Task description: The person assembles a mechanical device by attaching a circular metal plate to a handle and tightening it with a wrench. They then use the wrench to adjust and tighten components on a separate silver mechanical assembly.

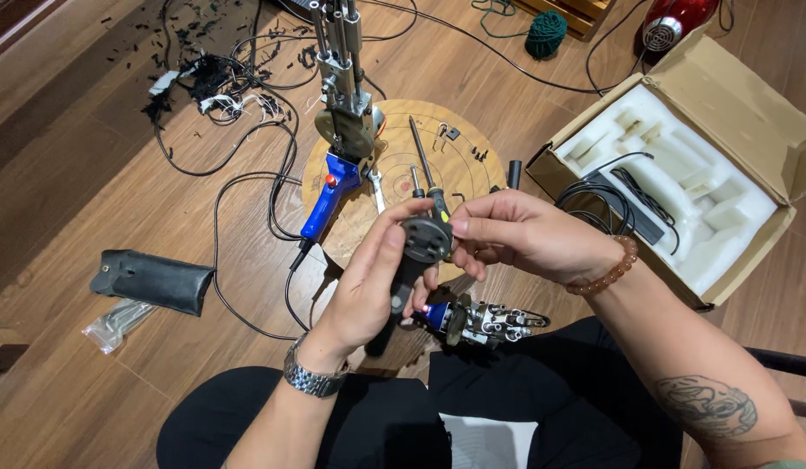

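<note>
My left hand (374, 278) grips a dark grey round-faced motor part (424, 241) by its black body, held above my lap. My right hand (516, 233) pinches the edge of that round face with thumb and fingers. Just below the hands lies a blue and metal tool assembly (477, 322) with a black clip at its end. A blue-handled tufting-gun-like tool (338, 139) with a long metal frame lies on a round wooden board (455, 165). Two screwdrivers (424, 169) rest on the board beside it.
An open cardboard box (724, 104) with white foam insert and black cables sits at right. A black pouch (152, 280) and a plastic bag of hex keys (116, 323) lie at left. Black wires (238, 187) and scraps cover the wooden floor. A green yarn ball (545, 33) sits at the top.
</note>
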